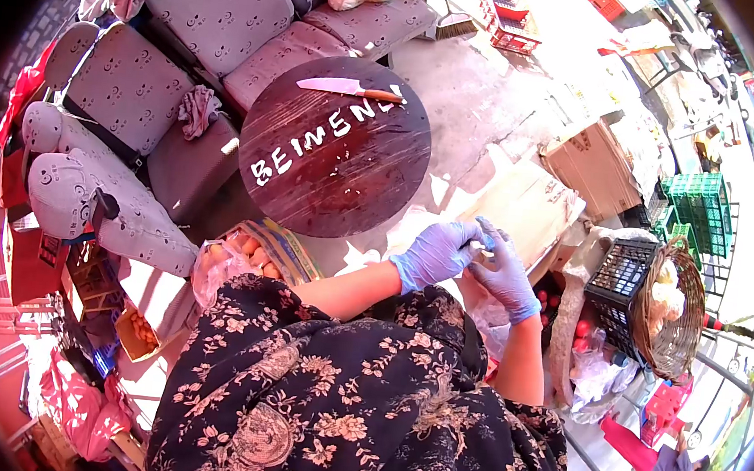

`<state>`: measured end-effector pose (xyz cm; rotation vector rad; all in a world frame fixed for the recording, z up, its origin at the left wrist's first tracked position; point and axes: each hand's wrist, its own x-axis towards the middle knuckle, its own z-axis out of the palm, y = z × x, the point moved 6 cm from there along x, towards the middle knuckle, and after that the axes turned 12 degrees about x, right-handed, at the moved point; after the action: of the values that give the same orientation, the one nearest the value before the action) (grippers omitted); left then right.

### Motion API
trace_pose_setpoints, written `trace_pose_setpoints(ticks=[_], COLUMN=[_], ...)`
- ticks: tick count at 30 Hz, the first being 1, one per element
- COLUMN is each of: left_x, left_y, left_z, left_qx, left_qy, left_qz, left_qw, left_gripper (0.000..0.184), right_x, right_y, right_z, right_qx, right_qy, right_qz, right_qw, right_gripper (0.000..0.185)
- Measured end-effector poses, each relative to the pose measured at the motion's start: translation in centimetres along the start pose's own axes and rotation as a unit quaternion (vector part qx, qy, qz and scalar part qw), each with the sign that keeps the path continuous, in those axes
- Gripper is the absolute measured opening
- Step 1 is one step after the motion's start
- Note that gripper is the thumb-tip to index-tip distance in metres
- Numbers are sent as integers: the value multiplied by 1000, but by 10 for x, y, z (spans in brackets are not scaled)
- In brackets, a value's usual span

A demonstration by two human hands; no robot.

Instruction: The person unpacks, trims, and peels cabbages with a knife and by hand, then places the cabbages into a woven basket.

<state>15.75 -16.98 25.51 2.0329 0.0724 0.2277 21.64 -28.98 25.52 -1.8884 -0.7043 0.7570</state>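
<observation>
My left hand [440, 254] and my right hand [508, 277] wear thin bluish gloves and meet in front of my body. The fingers of both are closed together around something small and whitish, mostly hidden by the gloves. Beyond them stands a round dark wooden table [335, 203]. White lettering [324, 138] runs diagonally across its top. At the table's far side lies a knife [350, 88] with a broad blade and a brown handle, apart from both hands.
Grey patterned seats [222, 11] stand to the left and behind the table. A bag of orange-coloured round produce [253, 252] is near my left arm. On the right are cardboard boxes [593, 172], a black crate [617, 279], a wicker basket [688, 321] and green crates [698, 210].
</observation>
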Motion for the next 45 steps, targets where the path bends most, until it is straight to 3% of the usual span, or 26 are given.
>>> trace_pose_setpoints(ticks=[2, 3, 4, 6, 7, 9, 10, 11, 14, 16, 17, 19, 22, 25, 26, 29, 30, 33, 34, 36, 39, 41, 42, 45], left_x=[9, 16, 27, 55, 70, 100, 114, 128, 165, 184, 196, 215, 256, 301, 314, 373, 396, 467, 493, 552, 638, 686, 710, 770], left_y=[9, 16, 27, 48, 54, 51, 53, 55, 42, 26, 24, 14, -2, -26, -32, -67, -73, -106, -124, -142, -146, -146, -148, -152], left_z=[11, 18, 22, 32, 38, 56, 63, 71, 106, 126, 135, 149, 163, 183, 187, 207, 212, 224, 226, 217, 210, 195, 192, 181], left_qx=[11, -5, -2, 11, 24, 77, 73, 71, -71, -119, -108, -180, -186, -187, -164, -161, -150, -139, -113, -94, -121, -126, -134, -174], left_qy=[4, -6, 3, -13, -39, -59, -77, -99, -108, -97, -117, -123, -163, -202, -220, -278, -294, -374, -398, -439, -466, -470, -465, -414], left_qz=[31, 41, 70, 103, 103, 118, 90, 64, -34, -98, -110, -159, -222, -290, -297, -282, -281, -207, -203, -202, -217, -224, -209, -222], left_qw=[999, 999, 998, 995, 994, 988, 990, 991, 991, 983, 981, 963, 943, 917, 915, 904, 901, 893, 887, 871, 849, 845, 850, 866], left_gripper=[17, 17, 17, 17, 17, 16, 15, 15, 14, 16, 21, 31, 41, 45, 49, 52, 54, 60, 63, 67, 71, 70, 69, 68], right_x=[13, 20, 25, 36, 34, 44, 46, 54, 66, 67, 66, 71, 86, 111, 120, 163, 176, 245, 278, 322, 389, 429, 448, 504], right_y=[31, 40, 45, 97, 78, 62, 51, 71, 115, 124, 123, 128, 144, 161, 171, 199, 194, 217, 248, 236, 241, 226, 226, 216], right_z=[6, 5, -1, -11, -28, -67, -91, -107, -151, -182, -201, -234, -270, -306, -309, -335, -348, -368, -362, -391, -434, -457, -470, -502], right_qx=[-14, 46, -43, 108, 143, 4, 5, 31, 72, 111, 159, 125, 259, 253, 334, 225, 338, 341, 443, 479, 324, 509, 483, 542], right_qy=[-20, -1, 9, 34, 58, 75, 88, 103, 201, 222, 241, 290, 348, 395, 386, 421, 400, 423, 381, 378, 386, 368, 368, 365], right_qz=[8, -54, -96, -68, -50, -85, -98, -69, -105, -33, -22, -24, -45, -69, -23, -51, 23, 58, 113, 167, 174, 137, 133, 103], right_qw=[1000, 997, 994, 991, 987, 994, 991, 992, 971, 968, 957, 949, 900, 880, 860, 877, 852, 838, 804, 774, 846, 766, 784, 750], right_gripper=[63, 55, 48, 25, 18, 17, 16, 17, 18, 19, 18, 18, 19, 21, 21, 23, 21, 22, 23, 25, 27, 27, 25, 24])
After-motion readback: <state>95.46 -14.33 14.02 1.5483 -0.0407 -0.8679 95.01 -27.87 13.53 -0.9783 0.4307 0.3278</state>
